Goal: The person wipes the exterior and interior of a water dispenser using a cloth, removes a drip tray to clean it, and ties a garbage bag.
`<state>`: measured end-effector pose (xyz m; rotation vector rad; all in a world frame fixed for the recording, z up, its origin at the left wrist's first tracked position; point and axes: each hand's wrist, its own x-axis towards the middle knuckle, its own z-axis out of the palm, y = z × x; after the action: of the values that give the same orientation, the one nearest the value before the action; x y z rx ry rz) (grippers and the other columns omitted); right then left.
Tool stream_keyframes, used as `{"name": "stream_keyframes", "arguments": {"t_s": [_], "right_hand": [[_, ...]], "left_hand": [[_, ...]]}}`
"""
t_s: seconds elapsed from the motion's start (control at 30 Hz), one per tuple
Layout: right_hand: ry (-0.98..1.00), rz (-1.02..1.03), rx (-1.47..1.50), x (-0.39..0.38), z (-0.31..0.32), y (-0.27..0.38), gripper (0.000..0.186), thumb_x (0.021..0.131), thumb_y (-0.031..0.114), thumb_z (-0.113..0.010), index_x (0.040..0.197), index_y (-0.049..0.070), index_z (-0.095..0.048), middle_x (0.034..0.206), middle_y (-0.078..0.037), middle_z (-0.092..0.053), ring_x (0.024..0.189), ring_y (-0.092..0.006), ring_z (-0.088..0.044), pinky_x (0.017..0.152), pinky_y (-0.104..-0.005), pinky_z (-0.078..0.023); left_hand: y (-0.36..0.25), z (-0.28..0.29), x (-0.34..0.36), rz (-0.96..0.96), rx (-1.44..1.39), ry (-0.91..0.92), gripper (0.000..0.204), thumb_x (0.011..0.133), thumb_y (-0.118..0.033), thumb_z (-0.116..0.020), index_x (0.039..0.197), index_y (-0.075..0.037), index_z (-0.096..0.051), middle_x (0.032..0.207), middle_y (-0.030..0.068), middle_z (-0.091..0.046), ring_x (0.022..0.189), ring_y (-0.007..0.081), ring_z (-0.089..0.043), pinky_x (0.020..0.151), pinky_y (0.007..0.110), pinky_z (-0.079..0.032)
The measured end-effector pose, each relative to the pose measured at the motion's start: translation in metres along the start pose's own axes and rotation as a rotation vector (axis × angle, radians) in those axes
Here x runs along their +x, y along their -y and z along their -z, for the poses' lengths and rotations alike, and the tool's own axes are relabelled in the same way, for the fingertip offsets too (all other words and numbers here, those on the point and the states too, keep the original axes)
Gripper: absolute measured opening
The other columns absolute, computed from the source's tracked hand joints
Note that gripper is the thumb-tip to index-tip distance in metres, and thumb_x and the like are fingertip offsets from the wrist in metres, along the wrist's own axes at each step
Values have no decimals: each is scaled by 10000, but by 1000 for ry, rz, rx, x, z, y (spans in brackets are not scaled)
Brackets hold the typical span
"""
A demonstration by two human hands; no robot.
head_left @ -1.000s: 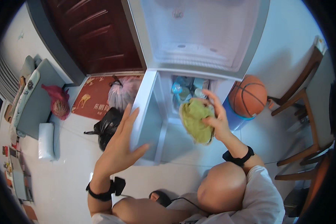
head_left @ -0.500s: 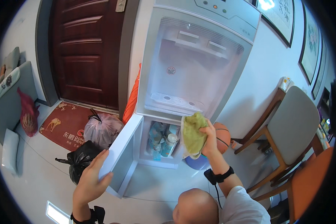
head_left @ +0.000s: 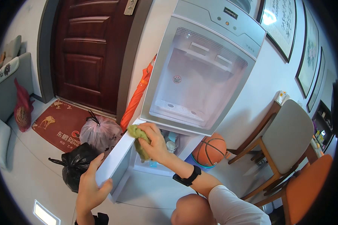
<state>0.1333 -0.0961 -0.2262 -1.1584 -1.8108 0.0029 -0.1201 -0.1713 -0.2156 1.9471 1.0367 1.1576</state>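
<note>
A white water dispenser point(head_left: 154, 119) stands before me with its lower cabinet door point(head_left: 112, 161) swung out to the left. My left hand point(head_left: 92, 187) grips the door's outer edge, fingers on the outer face and thumb on the inner side. In my right hand point(head_left: 154, 144) is a bunched green cloth point(head_left: 141, 148), pressed against the top of the door near the hinge side. Behind that hand, partly hidden, a white-capped bottle point(head_left: 171, 146) and other items sit inside the cabinet.
Left of the door, a black garbage bag point(head_left: 77, 167) and a pale tied bag point(head_left: 99, 133) rest by a red doormat point(head_left: 60, 123). An orange umbrella point(head_left: 138, 95) leans beside the dispenser. A basketball point(head_left: 210, 150) sits in a blue bucket point(head_left: 194, 161) on the right, near chairs point(head_left: 287, 137).
My right hand has brought the green cloth leftward, from beside the cabinet's right side onto the door's top. The left hand stays at the door's edge. My view has tilted.
</note>
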Motion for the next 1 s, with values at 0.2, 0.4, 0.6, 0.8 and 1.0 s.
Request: {"name": "stream_keyframes", "arguments": {"t_s": [0.2, 0.4, 0.6, 0.8, 1.0], "right_hand": [[430, 211, 137, -5, 11, 76, 414, 704, 52, -593, 1113, 17, -537, 1092, -123, -515, 992, -302, -503, 858, -376, -417], [589, 302, 96, 17, 15, 77, 388, 732, 79, -587, 1111, 10, -543, 1076, -148, -535, 993, -327, -518, 860, -388, -429], [224, 96, -156, 56, 19, 15, 301, 742, 125, -619, 1023, 25, -584, 975, -162, -572, 926, -354, -533, 830, -409, -430], [319, 302, -156, 20, 1, 66, 309, 703, 125, -643, 1002, 51, -608, 976, -123, -575, 866, -316, -512, 762, -384, -424], [159, 365, 356, -50, -41, 64, 359, 637, 76, -663, 986, 97, -582, 1062, -119, -502, 900, -304, -488, 737, -374, -416]], "left_hand": [[1, 0, 1, -46, -132, -88, 487, 801, -66, -529, 1266, 24, -412, 1047, 236, -599, 977, 283, -593, 864, 321, -428], [-1, 1, 0, 68, -235, -121, 434, 882, -134, -436, 1293, -2, -390, 1098, 221, -593, 991, 218, -562, 891, 304, -397], [-1, -7, -3, 46, -212, -104, 480, 860, -197, -545, 1276, 0, -405, 1079, 227, -603, 966, 222, -582, 874, 300, -407], [9, -7, -5, 38, -242, -155, 428, 891, -222, -527, 1228, 30, -445, 1064, 194, -609, 974, 208, -574, 872, 297, -409], [14, -1, -1, 36, -357, -165, 369, 923, -195, -459, 1194, 55, -477, 1091, 145, -586, 1025, 184, -533, 909, 299, -390]]}}
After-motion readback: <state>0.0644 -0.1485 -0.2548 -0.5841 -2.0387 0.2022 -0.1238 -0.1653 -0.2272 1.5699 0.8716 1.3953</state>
